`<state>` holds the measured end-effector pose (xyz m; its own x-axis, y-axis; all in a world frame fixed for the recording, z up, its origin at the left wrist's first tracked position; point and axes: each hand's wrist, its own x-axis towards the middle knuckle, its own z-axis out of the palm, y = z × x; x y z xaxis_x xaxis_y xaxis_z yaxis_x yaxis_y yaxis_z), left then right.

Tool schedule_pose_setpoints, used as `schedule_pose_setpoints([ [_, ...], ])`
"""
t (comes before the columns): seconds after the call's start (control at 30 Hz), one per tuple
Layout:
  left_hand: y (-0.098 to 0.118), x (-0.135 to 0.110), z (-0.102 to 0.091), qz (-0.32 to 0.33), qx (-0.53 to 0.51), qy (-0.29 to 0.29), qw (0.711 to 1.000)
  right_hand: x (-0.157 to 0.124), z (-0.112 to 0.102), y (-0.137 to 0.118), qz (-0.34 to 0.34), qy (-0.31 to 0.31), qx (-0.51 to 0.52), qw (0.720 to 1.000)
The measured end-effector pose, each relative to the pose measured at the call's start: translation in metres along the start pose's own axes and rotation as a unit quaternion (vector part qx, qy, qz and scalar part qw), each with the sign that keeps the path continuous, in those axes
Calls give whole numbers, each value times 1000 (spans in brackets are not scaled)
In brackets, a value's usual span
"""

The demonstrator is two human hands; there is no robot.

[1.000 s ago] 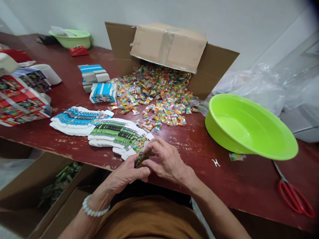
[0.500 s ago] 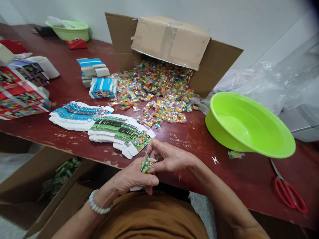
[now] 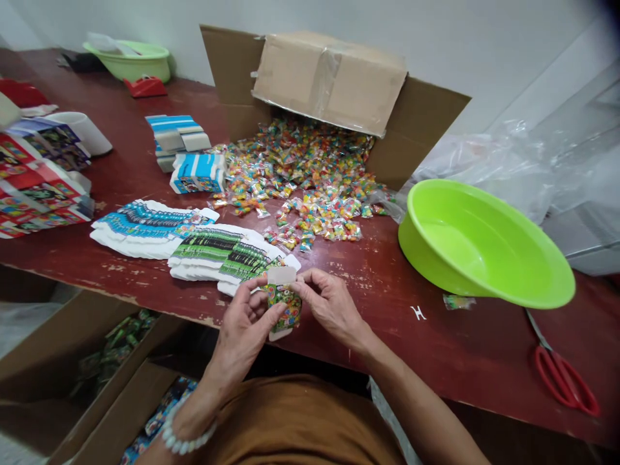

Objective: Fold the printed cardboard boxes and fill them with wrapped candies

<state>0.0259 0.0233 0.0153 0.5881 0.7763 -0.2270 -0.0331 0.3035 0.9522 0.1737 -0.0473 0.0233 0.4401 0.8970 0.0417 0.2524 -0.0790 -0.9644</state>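
Between my hands, just above the table's front edge, is a small green printed box point(image 3: 287, 302) with a white flap standing up at its top. My left hand point(image 3: 245, 326) is closed around its left side, thumb across the front. At the upper right edge of the box, my right hand point(image 3: 334, 307) pinches with thumb and fingertips. Right behind them lies a fanned row of flat green cartons point(image 3: 208, 252), partly covered by the held box. A similar row of flat blue cartons point(image 3: 140, 229) lies to its left.
A tipped cardboard box point(image 3: 329, 81) spills small candy packets point(image 3: 310, 171) onto the red table point(image 3: 358, 361). A green basin point(image 3: 484, 239) and red-handled scissors point(image 3: 564, 381) are at right. Blue bundled cartons point(image 3: 198, 173) and red ones point(image 3: 39, 194) stand left. Open cartons point(image 3: 48, 349) sit below the edge.
The green box has risen and turned upright, its white flap now showing. My left hand has lifted with it, and my right hand has shifted slightly to the box's upper edge.
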Motion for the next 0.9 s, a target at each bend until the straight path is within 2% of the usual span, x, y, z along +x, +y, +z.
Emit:
schedule_pose_setpoints([
  [0.13, 6, -10, 5, 53, -7, 61, 997, -4, 12, 4, 9, 31, 112, 993],
  [0.23, 6, -11, 4, 40, -3, 49, 998, -7, 21, 8, -4, 45, 165, 985],
  [0.3, 5, -9, 1, 21, 4, 37, 999, -6, 20, 9, -13, 46, 155, 987],
  [0.47, 0, -3, -9, -2, 15, 10, 1000, 5, 5, 6, 46, -24, 182, 982],
  [0.57, 0, -2, -11, 14, 53, 6, 998, 12, 0, 5, 78, -48, 215, 972],
  [0.63, 2, -1, -11, 29, 50, 8, 998, 13, 0, 5, 58, -68, 190, 978],
  [0.7, 4, -1, -11, 24, 9, 9, 1000, 13, 1, 6, 4, -72, 138, 988],
  [0.77, 7, -2, -10, -18, -43, -7, 999, 10, 2, 7, -63, -35, 98, 993],
  [0.83, 9, -4, -7, -83, -87, -54, 991, 7, 4, 7, -104, -6, 74, 992],
  [0.9, 8, -6, -4, -145, -121, -90, 978, 5, 5, 6, -119, -19, 44, 992],
])
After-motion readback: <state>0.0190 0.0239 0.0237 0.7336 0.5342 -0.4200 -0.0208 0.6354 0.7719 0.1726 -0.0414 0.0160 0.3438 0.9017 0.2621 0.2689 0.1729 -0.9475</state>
